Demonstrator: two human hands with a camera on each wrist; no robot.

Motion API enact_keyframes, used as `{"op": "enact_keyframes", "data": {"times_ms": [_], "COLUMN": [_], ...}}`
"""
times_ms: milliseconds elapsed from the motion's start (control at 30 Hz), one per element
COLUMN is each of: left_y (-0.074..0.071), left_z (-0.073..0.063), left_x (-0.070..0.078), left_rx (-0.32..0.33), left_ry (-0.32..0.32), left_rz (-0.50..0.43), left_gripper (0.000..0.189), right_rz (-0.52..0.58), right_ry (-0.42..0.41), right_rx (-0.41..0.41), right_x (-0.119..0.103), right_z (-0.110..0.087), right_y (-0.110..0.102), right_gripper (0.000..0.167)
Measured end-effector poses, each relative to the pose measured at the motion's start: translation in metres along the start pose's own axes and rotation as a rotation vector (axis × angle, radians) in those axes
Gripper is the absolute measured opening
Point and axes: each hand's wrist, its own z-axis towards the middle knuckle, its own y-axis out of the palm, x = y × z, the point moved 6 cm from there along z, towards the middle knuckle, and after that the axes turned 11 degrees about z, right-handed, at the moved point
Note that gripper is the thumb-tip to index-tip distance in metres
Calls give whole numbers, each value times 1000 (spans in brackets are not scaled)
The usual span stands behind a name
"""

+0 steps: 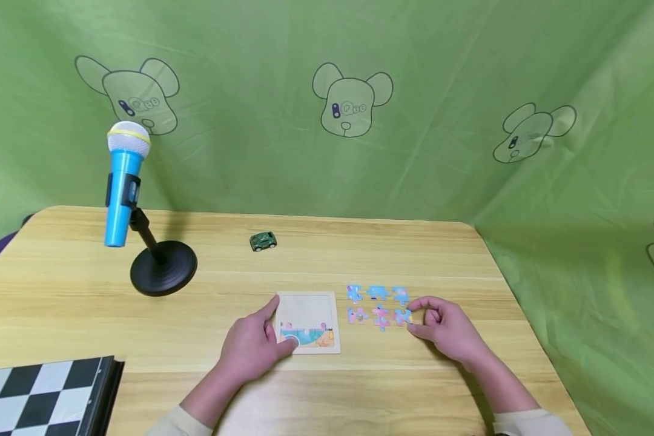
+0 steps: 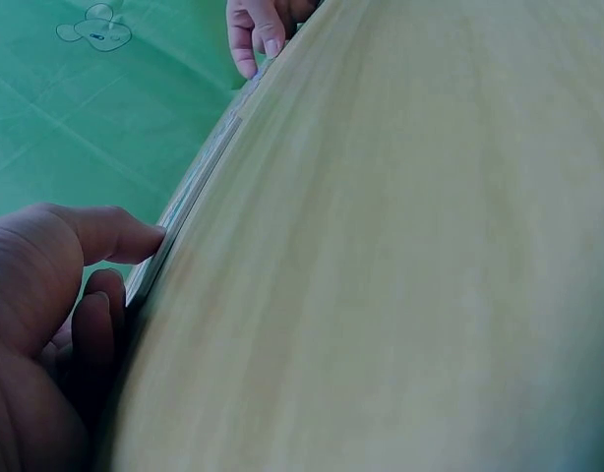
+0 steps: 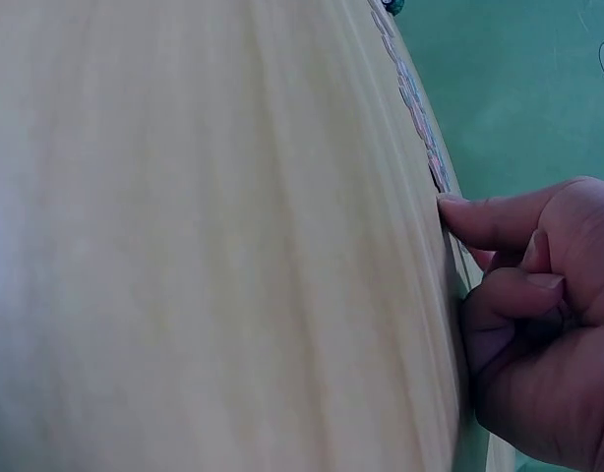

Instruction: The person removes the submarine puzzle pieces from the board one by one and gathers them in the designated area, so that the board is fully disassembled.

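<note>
A square wooden puzzle tray (image 1: 307, 307) lies flat on the table, its bottom strip filled with blue and orange picture pieces (image 1: 323, 339). My left hand (image 1: 252, 344) grips its left side, index finger at the upper left and thumb over the lower left corner. To the tray's right, several loose jigsaw pieces (image 1: 378, 292) lie in two rows. My right hand (image 1: 449, 332) pinches the lower right jigsaw piece (image 1: 401, 317) between thumb and index finger. In the right wrist view, the thumb of the right hand (image 3: 548, 305) meets the end of the row, seen nearly edge-on.
A blue toy microphone (image 1: 121, 194) leans in a black stand (image 1: 163, 268) at the left. Beyond the tray sits a small green toy car (image 1: 263, 241). A black-and-white checkered board (image 1: 38, 393) occupies the near left corner. Green cloth (image 1: 261, 151) hangs behind the table.
</note>
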Motion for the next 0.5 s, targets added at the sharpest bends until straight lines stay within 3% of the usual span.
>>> {"op": "enact_keyframes", "data": {"times_ms": [267,500], "left_y": [0,-1], "left_z": [0,-1], "left_x": [1,0], "left_rx": [-2,-13], "left_ry": [1,-6], "left_rz": [-7,-43], "left_gripper": [86,87], "right_rz": [58,108], "right_ry": [36,-15], "right_rx": [7,54], "right_x": [0,-16], "right_z": [-1,-8], "right_y": [0,10], "right_gripper": [40,44]}}
